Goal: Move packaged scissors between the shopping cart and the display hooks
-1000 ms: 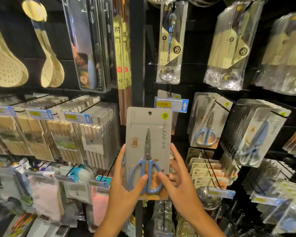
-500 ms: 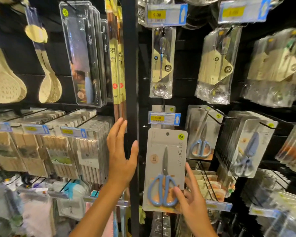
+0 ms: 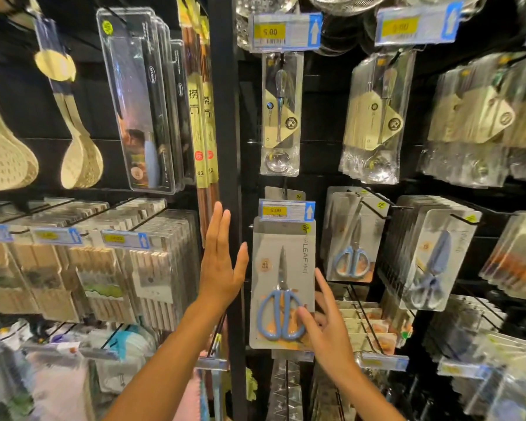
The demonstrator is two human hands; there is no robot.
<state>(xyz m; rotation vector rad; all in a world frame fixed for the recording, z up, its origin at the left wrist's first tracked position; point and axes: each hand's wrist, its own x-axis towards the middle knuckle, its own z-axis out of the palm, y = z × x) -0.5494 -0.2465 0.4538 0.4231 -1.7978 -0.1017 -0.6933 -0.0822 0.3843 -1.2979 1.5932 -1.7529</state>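
Store aisle, black display wall with a black vertical upright (image 3: 223, 117) splitting two bays. Black wire hooks (image 3: 374, 202) stick out in rows. Left bay: cream slotted spoons (image 3: 6, 153) hang up top, clear blister-packed knives (image 3: 140, 101) beside them, long chopstick packs (image 3: 199, 95) against the upright, rows of boxed wooden chopsticks (image 3: 104, 268) below. Right bay: bagged metal ladles (image 3: 281, 117) up top, metal strainers (image 3: 340, 4) at the top edge. Yellow-and-blue price tags (image 3: 286, 31) read 5.00. Lighting warm, glare on the plastic. Floor not visible.
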